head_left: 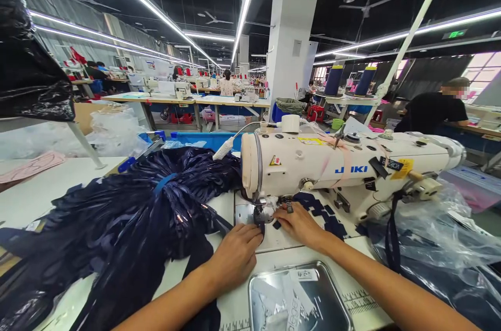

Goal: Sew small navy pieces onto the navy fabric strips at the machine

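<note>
- A metal tray (pixel 332 289) with white labels in it is seen nearest the camera, at the front edge of the desk (pixel 47 190), between the two forearms.
- The left hand (pixel 237 252) is laid palm-down, fingers held together and curled slightly, on a strip of dark navy fabric (pixel 203 263); the fingertips are placed just left of the needle area.
- The right hand (pixel 299 224) is rested flat on the desk just right of the presser foot (pixel 261 213), fingers together and pointed left toward the needle; a small dark piece is touched by the fingertips, but whether it is pinched cannot be told.
- The fabric under the hands is navy, glossy and ribbed with fine stripes; it is joined to a large bundle (pixel 129 216) tied with a blue band and spread over the left of the desk.
- The strip's long axis is run from the near desk edge up toward the needle, away from the camera.
- Small navy cut pieces (pixel 324 211) are scattered beneath the arm of the white sewing machine (pixel 344 164), just beyond the right hand.
- The machine's long axis is laid left to right, its needle head at the left end.
- Clear plastic wrap (pixel 438 237) is heaped at the right.
</note>
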{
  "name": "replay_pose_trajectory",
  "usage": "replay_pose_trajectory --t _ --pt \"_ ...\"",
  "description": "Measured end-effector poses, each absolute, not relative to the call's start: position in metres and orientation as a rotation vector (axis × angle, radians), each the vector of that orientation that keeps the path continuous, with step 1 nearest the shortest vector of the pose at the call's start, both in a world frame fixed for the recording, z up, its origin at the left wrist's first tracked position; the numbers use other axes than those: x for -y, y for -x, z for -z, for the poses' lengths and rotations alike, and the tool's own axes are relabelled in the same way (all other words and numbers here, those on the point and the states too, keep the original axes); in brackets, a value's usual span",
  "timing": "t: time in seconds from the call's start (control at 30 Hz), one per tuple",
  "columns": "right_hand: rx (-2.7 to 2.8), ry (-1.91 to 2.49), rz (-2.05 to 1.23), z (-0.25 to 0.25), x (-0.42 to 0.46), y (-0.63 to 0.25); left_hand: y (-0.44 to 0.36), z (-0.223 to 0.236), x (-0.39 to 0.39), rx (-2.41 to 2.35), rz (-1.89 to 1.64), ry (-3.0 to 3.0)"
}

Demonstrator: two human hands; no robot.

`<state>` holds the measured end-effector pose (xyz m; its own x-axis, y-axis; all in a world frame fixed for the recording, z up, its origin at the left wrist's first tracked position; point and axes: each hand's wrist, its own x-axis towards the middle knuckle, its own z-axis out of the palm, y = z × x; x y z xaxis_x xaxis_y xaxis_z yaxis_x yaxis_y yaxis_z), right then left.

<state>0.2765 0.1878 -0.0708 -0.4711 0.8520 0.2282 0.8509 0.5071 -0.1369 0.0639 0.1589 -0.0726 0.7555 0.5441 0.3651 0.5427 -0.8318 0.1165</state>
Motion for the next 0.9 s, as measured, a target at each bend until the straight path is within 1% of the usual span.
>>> replay_pose_trajectory --t 0.1,0.2,0.3,0.37,0.5,0.63,0.7,0.83,0.9 --pt "2.448 1.366 0.122 0.075 -0.185 -0.278 -0.066 0.073 -0.16 -0.938 -0.556 -2.939" --pt "2.538 1.111 0.251 0.079 -0.176 -0.281 -0.067 0.074 -0.16 -0.949 -0.55 -2.954" --pt "2.557 0.94 0.273 0.085 -0.173 -0.282 -0.068 0.078 -0.16 -0.942 -0.526 -2.982" --pt "2.478 0.987 0.214 0.09 -0.177 -0.28 -0.068 0.082 -0.16 -0.948 -0.519 -3.006" --pt "2.323 1.214 0.046 0.102 -0.19 -0.268 -0.067 0.088 -0.16 -0.941 -0.538 -3.076" --pt "2.349 1.262 -0.061 0.103 -0.199 -0.252 -0.067 0.087 -0.157 -0.935 -0.491 -3.106" --pt "2.404 1.22 -0.044 0.101 -0.199 -0.247 -0.067 0.085 -0.156 -0.936 -0.482 -3.121" --pt "2.539 1.182 0.098 0.096 -0.199 -0.243 -0.068 0.084 -0.155 -0.949 -0.477 -3.148" --pt "2.566 1.242 0.068 0.092 -0.2 -0.244 -0.068 0.084 -0.156 -0.946 -0.479 -3.176"
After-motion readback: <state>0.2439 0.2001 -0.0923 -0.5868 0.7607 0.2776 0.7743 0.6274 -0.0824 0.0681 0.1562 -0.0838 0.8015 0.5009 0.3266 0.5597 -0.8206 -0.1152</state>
